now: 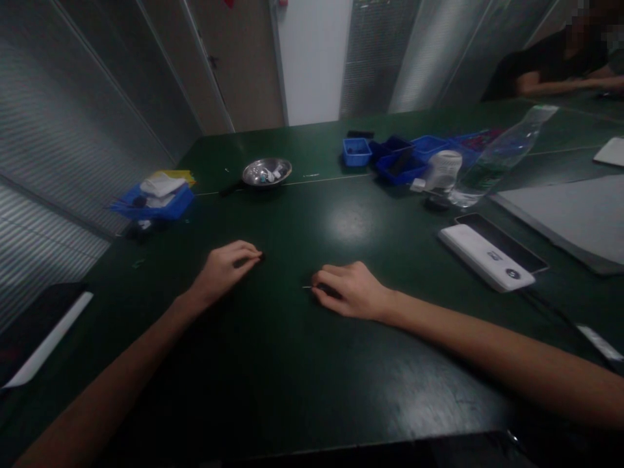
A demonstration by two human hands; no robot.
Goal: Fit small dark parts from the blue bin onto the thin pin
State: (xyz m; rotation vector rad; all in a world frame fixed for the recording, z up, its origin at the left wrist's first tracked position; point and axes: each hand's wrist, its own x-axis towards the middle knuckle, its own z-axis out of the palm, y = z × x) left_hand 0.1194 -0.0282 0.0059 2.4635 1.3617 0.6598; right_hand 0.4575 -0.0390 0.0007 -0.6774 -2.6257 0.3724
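Note:
Over the middle of the green table (273,364), my left hand (227,266) is closed in a pinch. Its fingertips hold a small dark piece (263,257), too small and dim to name. To the right and slightly nearer, my right hand (348,289) is closed too, fingers curled. From its fingertips a thin pale rod (307,286) sticks out to the left; its other end is hidden in the fingers. The two hands are apart, with bare table between them.
Farther back stand a metal pan (266,174) with small pieces inside, a blue basket (168,203) with white cloth, and several blue trays (357,153). To the right are a plastic bottle (502,156), a jar (444,170) and a white power bank (487,257). Another person's arm (560,84) rests far right.

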